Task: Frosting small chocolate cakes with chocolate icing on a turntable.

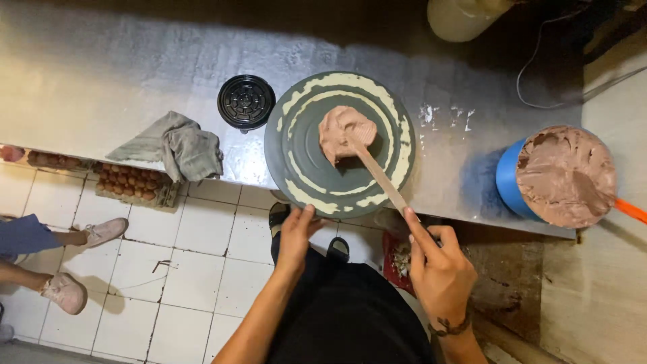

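A round grey turntable [303,145] streaked with cream rings sits on the steel counter [101,74], overhanging its near edge. A lump of pinkish-brown cream [340,131] lies at its centre. My right hand [438,266] holds a long spatula [381,178] whose blade rests in that cream. My left hand [296,232] grips the near rim of the turntable with its fingers. A blue tub [509,178] heaped with the same brown cream [566,175] stands to the right, an orange handle [632,210] sticking out of it.
A black round lid [246,101] and a crumpled grey cloth [178,145] lie left of the turntable. Trays of eggs [131,183] sit under the counter edge. Another person's feet in pink shoes [64,291] stand on the white tiled floor at left. A pale container [461,17] stands at the back.
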